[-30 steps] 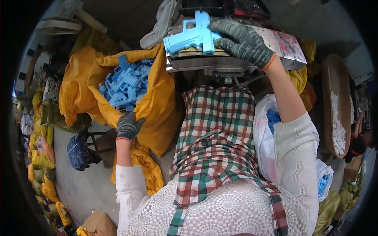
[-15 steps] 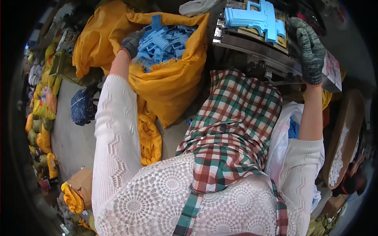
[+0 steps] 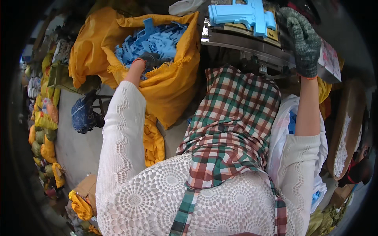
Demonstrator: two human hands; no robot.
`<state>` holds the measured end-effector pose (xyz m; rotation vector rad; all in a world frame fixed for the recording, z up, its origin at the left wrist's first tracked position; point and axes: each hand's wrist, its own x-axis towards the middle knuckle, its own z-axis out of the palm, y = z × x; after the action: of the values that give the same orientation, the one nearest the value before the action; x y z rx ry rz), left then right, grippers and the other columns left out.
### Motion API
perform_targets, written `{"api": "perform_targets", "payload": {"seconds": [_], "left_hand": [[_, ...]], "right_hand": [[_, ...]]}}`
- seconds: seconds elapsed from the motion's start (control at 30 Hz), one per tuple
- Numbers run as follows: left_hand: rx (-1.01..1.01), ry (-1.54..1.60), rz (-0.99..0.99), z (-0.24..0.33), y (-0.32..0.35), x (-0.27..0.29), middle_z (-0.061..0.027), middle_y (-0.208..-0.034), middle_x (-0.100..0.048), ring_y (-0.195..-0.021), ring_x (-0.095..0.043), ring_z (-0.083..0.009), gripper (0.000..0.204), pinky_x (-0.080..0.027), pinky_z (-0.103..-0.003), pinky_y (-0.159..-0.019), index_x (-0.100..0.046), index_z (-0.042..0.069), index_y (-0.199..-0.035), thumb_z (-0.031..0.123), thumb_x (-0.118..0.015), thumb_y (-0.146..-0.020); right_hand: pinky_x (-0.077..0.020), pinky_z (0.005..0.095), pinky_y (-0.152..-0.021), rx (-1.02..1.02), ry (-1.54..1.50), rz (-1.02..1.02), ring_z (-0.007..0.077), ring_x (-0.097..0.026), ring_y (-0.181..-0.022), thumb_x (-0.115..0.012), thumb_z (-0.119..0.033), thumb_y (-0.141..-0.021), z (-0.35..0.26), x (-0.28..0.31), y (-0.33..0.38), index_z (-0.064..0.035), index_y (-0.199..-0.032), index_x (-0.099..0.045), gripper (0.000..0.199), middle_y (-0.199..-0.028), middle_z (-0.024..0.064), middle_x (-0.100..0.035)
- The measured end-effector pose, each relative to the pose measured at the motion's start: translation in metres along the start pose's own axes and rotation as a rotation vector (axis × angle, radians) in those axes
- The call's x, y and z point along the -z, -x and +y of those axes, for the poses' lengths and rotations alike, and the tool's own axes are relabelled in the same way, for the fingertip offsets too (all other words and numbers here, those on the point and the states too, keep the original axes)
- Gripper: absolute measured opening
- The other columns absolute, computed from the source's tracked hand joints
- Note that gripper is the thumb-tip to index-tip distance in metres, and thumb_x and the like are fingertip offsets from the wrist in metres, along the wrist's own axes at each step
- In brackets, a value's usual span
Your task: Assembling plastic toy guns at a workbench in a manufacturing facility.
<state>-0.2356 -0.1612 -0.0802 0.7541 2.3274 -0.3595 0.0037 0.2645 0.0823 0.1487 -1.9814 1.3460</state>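
My left hand (image 3: pixel 152 61), in a dark knit glove, reaches into an orange woven sack (image 3: pixel 177 88) at its near side. It lies among light-blue plastic toy-gun pieces (image 3: pixel 159 41) that fill the sack; its fingers are blurred and partly hidden. A larger light-blue toy pistol (image 3: pixel 240 16) lies on a yellowish plate on the metal machine (image 3: pixel 244 39). Just right of that machine, my right hand (image 3: pixel 303 41), in a grey-green knit glove with an orange cuff, is raised with its fingers stretched out. I see nothing held in it.
A white bag (image 3: pixel 281 122) with blue pieces inside stands under my right forearm. A printed carton (image 3: pixel 329 63) is by my right wrist. Farther right is a long brown container (image 3: pixel 346 137) with white bits. A dark-blue cloth bundle (image 3: pixel 84 112) and several filled sacks are at left.
My left hand has moved from the sack's left rim to the right and nearer me, in among the blue pieces. My right hand stays beside the machine; the whole view has shifted slightly.
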Motion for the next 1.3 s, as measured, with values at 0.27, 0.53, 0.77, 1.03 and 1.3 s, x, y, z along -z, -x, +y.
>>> {"api": "perform_targets", "payload": {"seconds": [0.27, 0.53, 0.77, 1.03, 1.3], "left_hand": [[0.090, -0.115, 0.237, -0.010, 0.016, -0.018, -0.0119, -0.122, -0.058, -0.109, -0.055, -0.0246, 0.046, -0.040, -0.034, -0.094, -0.056, 0.004, -0.122, 0.036, -0.047, -0.090], [-0.046, 0.374, 0.897, 0.005, 0.078, 0.026, -0.0109, -0.119, -0.060, -0.103, -0.058, -0.0223, 0.031, -0.043, -0.032, -0.091, -0.056, 0.001, -0.120, 0.015, -0.050, -0.093], [-0.326, 0.623, 1.251, 0.162, 0.157, 0.033, -0.0121, -0.111, -0.063, -0.098, -0.060, -0.0192, 0.026, -0.046, -0.027, -0.086, -0.058, -0.003, -0.115, 0.006, -0.053, -0.091], [-0.560, 0.935, 0.753, 0.222, 0.154, 0.007, -0.0095, -0.105, -0.065, -0.096, -0.060, -0.0173, 0.020, -0.045, -0.029, -0.090, -0.062, -0.001, -0.108, 0.002, -0.054, -0.089], [-0.864, 0.772, 0.653, 0.279, 0.164, 0.009, -0.0107, -0.112, -0.062, -0.104, -0.058, -0.0191, 0.031, -0.044, -0.030, -0.090, -0.057, 0.000, -0.116, 0.000, -0.058, -0.085]], "right_hand": [[-0.0470, 0.0265, -0.083, 0.106, 0.299, 0.147, 0.0126, -0.058, -0.095, -0.058, -0.011, -0.089, -0.033, 0.046, 0.035, 0.0019, -0.108, -0.061, 0.023, -0.104, 0.0083, -0.064], [-0.0482, 0.0283, -0.083, -0.570, 0.435, -0.483, 0.0146, -0.060, -0.092, -0.059, -0.011, -0.089, -0.075, 0.191, 0.176, -0.0001, -0.107, -0.062, 0.021, -0.099, 0.0087, -0.065], [-0.0466, 0.0391, -0.084, -0.789, 0.870, -1.031, 0.0305, -0.060, -0.093, -0.064, -0.025, -0.074, 0.039, 0.214, 0.349, -0.0066, -0.099, -0.066, 0.031, -0.101, 0.0139, -0.065], [-0.0521, 0.0352, -0.078, -0.794, 1.154, -1.419, 0.0252, -0.064, -0.095, -0.059, -0.013, -0.070, 0.062, 0.149, 0.385, -0.0125, -0.101, -0.069, 0.033, -0.102, 0.0093, -0.067], [-0.0489, 0.0408, -0.073, -0.391, 1.054, -0.556, 0.0331, -0.062, -0.083, -0.055, -0.009, -0.072, -0.016, 0.206, 0.265, -0.0076, -0.085, -0.067, 0.018, -0.091, 0.0174, -0.064]]}}
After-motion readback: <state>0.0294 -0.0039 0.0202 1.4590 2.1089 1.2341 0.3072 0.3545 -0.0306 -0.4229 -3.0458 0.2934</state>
